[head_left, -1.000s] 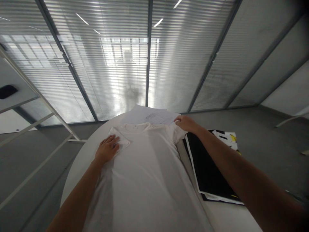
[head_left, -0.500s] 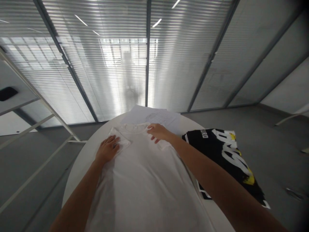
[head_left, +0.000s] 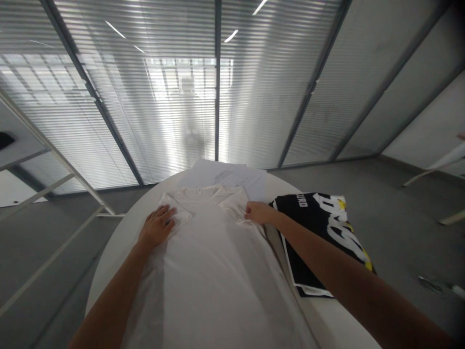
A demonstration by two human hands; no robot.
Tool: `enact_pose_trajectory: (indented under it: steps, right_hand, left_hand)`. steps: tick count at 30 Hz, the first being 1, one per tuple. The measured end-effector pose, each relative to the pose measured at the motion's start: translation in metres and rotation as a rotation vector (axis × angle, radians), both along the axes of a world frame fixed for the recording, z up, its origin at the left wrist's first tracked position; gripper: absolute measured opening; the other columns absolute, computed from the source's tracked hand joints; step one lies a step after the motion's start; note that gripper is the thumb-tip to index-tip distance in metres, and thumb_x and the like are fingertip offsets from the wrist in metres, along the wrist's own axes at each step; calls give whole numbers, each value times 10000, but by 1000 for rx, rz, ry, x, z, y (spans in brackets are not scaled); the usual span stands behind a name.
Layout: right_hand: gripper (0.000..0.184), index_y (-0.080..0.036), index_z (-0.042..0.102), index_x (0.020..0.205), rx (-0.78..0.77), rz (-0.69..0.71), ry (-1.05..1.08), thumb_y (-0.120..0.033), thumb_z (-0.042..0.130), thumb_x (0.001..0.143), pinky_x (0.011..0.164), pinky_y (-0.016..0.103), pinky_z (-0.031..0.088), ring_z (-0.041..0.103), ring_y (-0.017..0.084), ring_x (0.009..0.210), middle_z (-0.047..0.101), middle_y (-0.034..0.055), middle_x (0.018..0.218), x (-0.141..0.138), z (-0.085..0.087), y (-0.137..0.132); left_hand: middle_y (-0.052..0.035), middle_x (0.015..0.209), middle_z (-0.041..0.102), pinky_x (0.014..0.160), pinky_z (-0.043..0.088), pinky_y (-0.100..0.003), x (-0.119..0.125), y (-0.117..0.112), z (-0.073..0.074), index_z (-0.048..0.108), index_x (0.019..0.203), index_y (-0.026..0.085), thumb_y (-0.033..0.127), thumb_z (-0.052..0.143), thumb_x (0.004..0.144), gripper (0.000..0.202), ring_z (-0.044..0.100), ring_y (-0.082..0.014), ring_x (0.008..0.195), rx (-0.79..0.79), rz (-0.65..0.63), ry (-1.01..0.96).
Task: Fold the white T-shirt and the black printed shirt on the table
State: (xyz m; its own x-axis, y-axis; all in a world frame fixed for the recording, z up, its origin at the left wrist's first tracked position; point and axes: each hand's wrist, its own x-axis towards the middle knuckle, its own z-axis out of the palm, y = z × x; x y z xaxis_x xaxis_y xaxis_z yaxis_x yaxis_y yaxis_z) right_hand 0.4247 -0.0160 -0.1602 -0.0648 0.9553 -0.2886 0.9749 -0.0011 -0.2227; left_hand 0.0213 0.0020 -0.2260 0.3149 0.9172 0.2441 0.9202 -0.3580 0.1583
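I am working over a round white table [head_left: 109,261], whose left edge is curving along well clear of the white T-shirt [head_left: 203,261]; a bare crescent of tabletop is lying open there. On the right, I am having less room: only a narrow strip is showing between the shirt's right side and the pile of folded black clothing [head_left: 312,215], which is covering much of the table's right edge. Nearer to me on the right, a bare patch is opening up below the pile. Papers [head_left: 225,174] are lying at the far edge, just beyond the collar [head_left: 198,192]. The shirt is lying spread with its collar far and its body running toward me, its left sleeve [head_left: 181,213] and right sleeve [head_left: 232,201] both turned inward.

My left hand [head_left: 156,225] is resting palm down at the left sleeve, fingers slightly apart and holding nothing between them, its forearm slanting in from the near left. My right hand [head_left: 259,212] is touching the outer edge of the right sleeve, fingers curling inward; I cannot tell whether they are pinching the cloth. My right forearm is reaching in from the near right corner, crossing above the pile.
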Motion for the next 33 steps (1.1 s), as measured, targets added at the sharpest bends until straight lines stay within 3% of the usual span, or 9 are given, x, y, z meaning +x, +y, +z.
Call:
enact_pose_trajectory:
  steps: [3, 9, 12, 17, 21, 24, 26, 29, 33]
  right_hand:
    - [231, -143, 667, 968, -26, 19, -14, -252, 651, 764, 748, 281, 451, 651, 253, 959, 703, 131, 1006, 7, 3, -2]
    - [433, -181, 619, 1102, -166, 52, 36, -315, 724, 705, 556, 241, 410, 650, 190, 664, 711, 52, 829, 19, 19, -9]
    - [493, -153, 609, 1108, -156, 96, -11, -284, 765, 659, 610, 243, 422, 665, 220, 798, 712, 85, 923, 19, 22, -19]
    - [399, -98, 595, 1108, -73, 74, -47, -381, 612, 827, 745, 276, 448, 647, 266, 990, 672, 173, 1100, 14, 18, -29]
    - [487, -114, 609, 1097, -45, 36, -23, -504, 625, 806, 737, 274, 463, 658, 272, 977, 679, 174, 1095, 13, 12, -28]
    - [532, -88, 605, 1152, -14, 76, -71, -480, 632, 794, 737, 267, 473, 660, 274, 986, 673, 189, 1122, 15, 8, -26]
    - [459, -69, 647, 1107, -17, 103, -116, -414, 612, 807, 727, 267, 479, 667, 277, 971, 685, 198, 1088, 16, 6, -25]
    - [323, -98, 725, 964, -33, 155, -125, -346, 562, 837, 733, 272, 482, 674, 278, 953, 715, 178, 997, 17, 7, -26]
    - [311, -175, 741, 978, -1, 179, -27, -376, 526, 875, 785, 284, 486, 661, 269, 985, 727, 118, 998, 15, 11, -30]
  left_hand:
    - [-78, 1464, 461, 1125, 327, -476, -2, 1, -1, 523, 1363, 267, 374, 440, 921, 463, 375, -253, 1379, 4, -4, 9]
    - [-87, 1458, 466, 1122, 324, -485, -2, 2, -4, 525, 1364, 270, 386, 424, 919, 470, 380, -259, 1377, -5, 1, -2]
    - [-87, 1473, 446, 1119, 318, -487, -3, 1, -2, 521, 1363, 274, 381, 447, 898, 483, 371, -265, 1382, -5, 7, -3]
    - [-63, 1381, 550, 1105, 241, -581, 13, 8, 32, 570, 1278, 310, 354, 404, 900, 415, 494, -271, 1274, -15, 79, 9]
    - [-109, 1080, 697, 994, 363, -529, 77, 28, 70, 688, 1027, 214, 313, 398, 902, 331, 599, -303, 1093, -18, 88, 19]
    - [-133, 980, 707, 850, 461, -379, 150, 48, 80, 680, 951, 162, 339, 321, 955, 400, 656, -242, 926, -150, -36, -31]
    - [-125, 957, 708, 815, 467, -305, 199, 62, 75, 674, 943, 156, 372, 300, 975, 433, 661, -200, 907, -195, -102, -46]
    - [-132, 1021, 699, 861, 459, -289, 257, 80, 61, 656, 993, 156, 441, 297, 976, 458, 650, -194, 992, -254, -134, -53]
    - [-192, 1104, 671, 889, 463, -382, 297, 94, 42, 619, 1080, 134, 494, 447, 898, 438, 630, -275, 1065, -323, -50, -48]
